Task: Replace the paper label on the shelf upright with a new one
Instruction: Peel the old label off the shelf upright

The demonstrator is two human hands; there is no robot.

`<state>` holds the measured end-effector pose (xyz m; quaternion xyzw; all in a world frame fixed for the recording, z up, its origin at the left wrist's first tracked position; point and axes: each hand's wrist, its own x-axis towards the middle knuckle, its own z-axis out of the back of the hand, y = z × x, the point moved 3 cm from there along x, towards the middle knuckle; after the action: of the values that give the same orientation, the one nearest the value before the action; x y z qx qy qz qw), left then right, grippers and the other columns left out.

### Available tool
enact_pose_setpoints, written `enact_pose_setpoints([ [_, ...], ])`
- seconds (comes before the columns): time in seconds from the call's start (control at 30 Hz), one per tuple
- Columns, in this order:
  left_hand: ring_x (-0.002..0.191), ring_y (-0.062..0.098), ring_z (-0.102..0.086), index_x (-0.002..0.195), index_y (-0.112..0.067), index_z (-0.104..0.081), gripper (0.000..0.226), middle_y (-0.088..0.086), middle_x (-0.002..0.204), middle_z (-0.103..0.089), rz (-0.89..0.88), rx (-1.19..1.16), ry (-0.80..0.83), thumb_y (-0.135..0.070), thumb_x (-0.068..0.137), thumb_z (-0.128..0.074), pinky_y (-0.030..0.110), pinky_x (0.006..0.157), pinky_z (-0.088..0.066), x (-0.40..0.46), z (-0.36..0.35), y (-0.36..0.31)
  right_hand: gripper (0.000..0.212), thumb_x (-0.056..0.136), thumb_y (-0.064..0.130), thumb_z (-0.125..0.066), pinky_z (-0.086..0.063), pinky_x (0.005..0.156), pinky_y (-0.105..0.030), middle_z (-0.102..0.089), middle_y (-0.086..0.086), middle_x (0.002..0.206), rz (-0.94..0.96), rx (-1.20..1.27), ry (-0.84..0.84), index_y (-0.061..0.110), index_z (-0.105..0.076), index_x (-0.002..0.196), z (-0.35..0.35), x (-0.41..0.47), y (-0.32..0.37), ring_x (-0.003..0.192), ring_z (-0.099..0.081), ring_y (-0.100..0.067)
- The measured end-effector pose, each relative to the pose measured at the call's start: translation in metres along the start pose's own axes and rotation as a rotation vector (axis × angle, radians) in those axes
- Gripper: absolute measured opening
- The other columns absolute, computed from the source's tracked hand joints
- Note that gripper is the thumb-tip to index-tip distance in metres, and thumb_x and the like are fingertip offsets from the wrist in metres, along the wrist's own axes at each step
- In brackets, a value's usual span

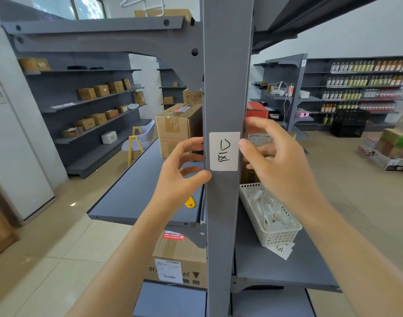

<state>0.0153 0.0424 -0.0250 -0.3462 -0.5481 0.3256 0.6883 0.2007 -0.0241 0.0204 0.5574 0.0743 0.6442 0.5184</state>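
We see a white paper label [224, 151] with black handwritten marks stuck flat on the front face of the grey shelf upright [225, 88], about midway up the frame. Our left hand [179, 172] sits at the upright's left edge, fingers loosely curled and spread, its thumb touching the post just below the label's lower left corner; it grips nothing. Our right hand [273, 156] is at the upright's right edge, thumb tip pressed against the label's right border, the other fingers curled behind the post, so we cannot tell whether they pinch the paper's edge.

On the grey shelf board [276, 271] to the right stands a white perforated plastic basket [278, 239], filled with a loose heap of crumpled white paper slips [268, 211]. One more slip with black marks [279, 250] lies on the board, partly under the basket's near corner. Behind the basket a brown carton [249, 175] stands against the upright. On the left shelf board a taped cardboard box [177, 129] stands upright and closed; a small yellow tag [190, 202] lies near the upright. A sealed carton with printed stickers [179, 261] sits on the shelf below
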Motion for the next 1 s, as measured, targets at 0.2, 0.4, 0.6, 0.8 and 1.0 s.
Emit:
enact_pose_setpoints([
  [0.2, 0.102, -0.003, -0.066, 0.114, -0.043, -0.059, 0.053, -0.031, 0.101, -0.071, -0.021, -0.04, -0.07, -0.003, 0.083, -0.077, 0.022, 0.08, -0.059, 0.0, -0.005, 0.004, 0.037, 0.099, 0.03, -0.062, -0.063, 0.073, -0.029, -0.073, 0.006, 0.122, -0.001, -0.004, 0.007, 0.031, -0.057, 0.136, 0.0, -0.001, -0.004, 0.084, -0.075, -0.006],
  [0.4, 0.102, 0.004, -0.067, 0.121, -0.035, -0.058, 0.051, -0.007, 0.114, -0.07, -0.082, -0.016, -0.116, -0.022, 0.079, -0.082, 0.025, 0.082, -0.059, 0.002, -0.006, 0.0, 0.042, 0.098, 0.028, -0.063, -0.064, 0.075, -0.033, -0.068, 0.009, 0.131, -0.006, -0.004, 0.027, 0.032, -0.054, 0.139, -0.001, -0.003, -0.008, 0.085, -0.075, -0.008],
  [0.6, 0.083, 0.006, -0.066, 0.107, -0.027, -0.071, 0.026, -0.004, 0.107, -0.069, -0.667, 0.513, -0.152, -0.032, 0.083, -0.08, 0.025, 0.067, -0.06, -0.008, 0.015, -0.021, 0.043, 0.098, 0.029, -0.062, -0.063, 0.082, -0.036, -0.068, 0.009, 0.126, -0.032, 0.003, 0.026, 0.033, -0.056, 0.14, 0.008, -0.002, -0.009, 0.082, -0.075, -0.012],
  [0.8, 0.059, 0.016, -0.067, 0.091, -0.021, -0.083, 0.009, 0.007, 0.094, -0.075, -0.942, 0.961, -0.022, -0.025, 0.088, -0.075, 0.031, 0.046, -0.057, -0.01, 0.017, -0.021, 0.04, 0.099, 0.028, -0.061, -0.063, 0.082, -0.037, -0.073, 0.01, 0.114, -0.038, 0.006, 0.033, 0.037, -0.056, 0.138, 0.009, -0.003, -0.008, 0.078, -0.075, -0.014],
  [1.0, 0.06, 0.021, -0.068, 0.089, -0.017, -0.08, 0.024, 0.007, 0.093, -0.074, -0.948, 1.04, 0.035, -0.031, 0.094, -0.062, 0.032, 0.041, -0.054, -0.01, 0.015, -0.038, 0.041, 0.098, 0.027, -0.062, -0.063, 0.082, -0.038, -0.073, 0.01, 0.114, -0.02, 0.0, 0.038, 0.034, -0.057, 0.138, 0.005, -0.003, -0.005, 0.077, -0.075, -0.013],
])
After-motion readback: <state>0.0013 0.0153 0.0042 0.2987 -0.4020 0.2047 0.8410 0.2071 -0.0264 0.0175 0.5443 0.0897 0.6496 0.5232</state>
